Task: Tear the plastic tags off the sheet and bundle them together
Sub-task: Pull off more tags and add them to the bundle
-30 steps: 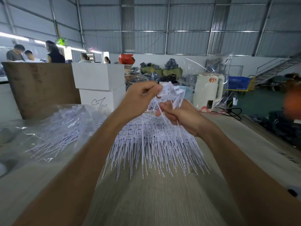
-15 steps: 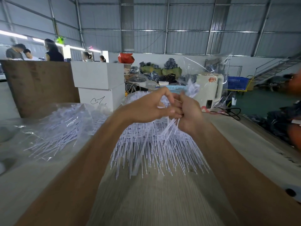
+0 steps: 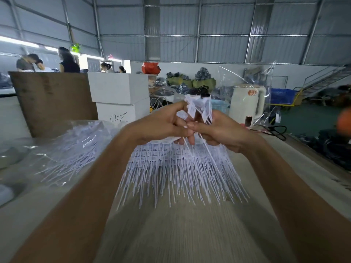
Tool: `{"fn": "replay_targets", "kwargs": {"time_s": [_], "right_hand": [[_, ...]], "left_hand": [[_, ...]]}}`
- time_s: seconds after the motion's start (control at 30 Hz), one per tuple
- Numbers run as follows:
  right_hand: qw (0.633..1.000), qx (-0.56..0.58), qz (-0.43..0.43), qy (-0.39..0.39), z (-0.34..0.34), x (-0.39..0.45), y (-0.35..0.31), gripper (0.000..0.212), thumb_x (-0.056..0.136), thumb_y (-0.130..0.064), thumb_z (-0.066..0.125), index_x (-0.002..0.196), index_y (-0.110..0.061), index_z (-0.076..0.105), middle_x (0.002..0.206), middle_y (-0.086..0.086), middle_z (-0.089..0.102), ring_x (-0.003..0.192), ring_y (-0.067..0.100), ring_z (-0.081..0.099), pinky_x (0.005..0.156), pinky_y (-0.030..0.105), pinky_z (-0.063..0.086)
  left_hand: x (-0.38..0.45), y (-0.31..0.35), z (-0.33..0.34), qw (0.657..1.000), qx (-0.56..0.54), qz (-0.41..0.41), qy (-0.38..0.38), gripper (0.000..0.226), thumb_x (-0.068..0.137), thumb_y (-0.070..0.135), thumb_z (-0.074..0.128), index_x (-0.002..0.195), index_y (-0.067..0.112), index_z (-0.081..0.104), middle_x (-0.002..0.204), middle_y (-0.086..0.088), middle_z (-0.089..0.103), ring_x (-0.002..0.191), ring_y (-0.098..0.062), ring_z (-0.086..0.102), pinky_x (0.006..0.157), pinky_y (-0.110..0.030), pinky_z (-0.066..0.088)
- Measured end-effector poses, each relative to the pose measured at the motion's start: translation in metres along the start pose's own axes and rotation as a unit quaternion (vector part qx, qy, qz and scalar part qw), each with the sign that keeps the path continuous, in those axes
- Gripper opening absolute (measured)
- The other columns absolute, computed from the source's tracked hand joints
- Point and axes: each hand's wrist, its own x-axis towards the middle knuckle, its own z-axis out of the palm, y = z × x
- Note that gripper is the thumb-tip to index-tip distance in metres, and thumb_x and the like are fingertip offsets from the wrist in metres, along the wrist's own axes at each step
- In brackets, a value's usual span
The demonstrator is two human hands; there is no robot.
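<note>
The room is a big hall with grey corrugated metal walls (image 3: 224, 48) and steel beams. Two white boxes (image 3: 118, 97) stand stacked at the far edge of the pale worktop (image 3: 190, 234). Left of the boxes leans a brown board (image 3: 53, 101), and above it a long strip light (image 3: 19, 41) shines. Right of the boxes stand a white kettle (image 3: 247, 105), a blue crate (image 3: 282, 95) and a metal staircase (image 3: 326, 78) over a green floor (image 3: 307, 120).

A small bundle of white plastic tags (image 3: 199, 107) stands upright above the fanned-out tag sheet (image 3: 176, 168).
</note>
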Motion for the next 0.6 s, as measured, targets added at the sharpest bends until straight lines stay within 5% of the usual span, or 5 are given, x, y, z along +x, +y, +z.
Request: {"fn": "replay_targets", "kwargs": {"time_s": [0.17,0.33,0.47,0.6], "right_hand": [[0.998,-0.009,-0.012,0.055,-0.011,-0.002,-0.002,0.029,0.09,-0.023,0.077,0.105,-0.001,0.064,0.057,-0.011,0.047,0.048,0.008,0.03,0.047,0.027,0.022],[0.995,-0.018,-0.03,0.095,-0.013,-0.002,-0.002,0.023,0.09,-0.016,0.077,0.1,-0.001,0.064,0.055,-0.014,0.049,0.047,0.009,0.03,0.046,0.026,0.026],[0.989,0.039,-0.062,0.13,-0.009,0.0,-0.003,0.033,0.089,-0.013,0.078,0.106,0.007,0.058,0.059,-0.004,0.046,0.045,0.008,0.032,0.043,0.023,0.029],[0.986,0.01,-0.111,0.127,0.0,0.0,-0.01,0.013,0.09,-0.008,0.076,0.098,-0.01,0.066,0.066,-0.016,0.066,0.055,-0.003,0.059,0.053,0.01,0.044]], "left_hand": [[0.003,-0.002,-0.006,0.995,0.022,0.038,0.09,0.031,0.083,0.02,0.08,0.1,0.001,0.064,0.077,-0.009,0.073,0.067,-0.022,0.069,0.066,-0.034,0.057],[0.009,-0.004,-0.003,0.984,-0.02,0.069,0.164,0.025,0.086,0.02,0.076,0.101,0.003,0.066,0.081,-0.021,0.069,0.06,-0.025,0.066,0.062,-0.036,0.058],[0.01,-0.002,-0.004,0.969,-0.151,0.09,0.172,0.021,0.081,0.025,0.075,0.097,0.013,0.067,0.087,-0.015,0.068,0.065,-0.026,0.059,0.055,-0.029,0.053],[0.013,-0.004,-0.003,0.962,-0.198,0.067,0.178,0.016,0.083,0.027,0.073,0.093,0.018,0.066,0.082,-0.011,0.065,0.059,-0.022,0.053,0.046,-0.025,0.042]]}}
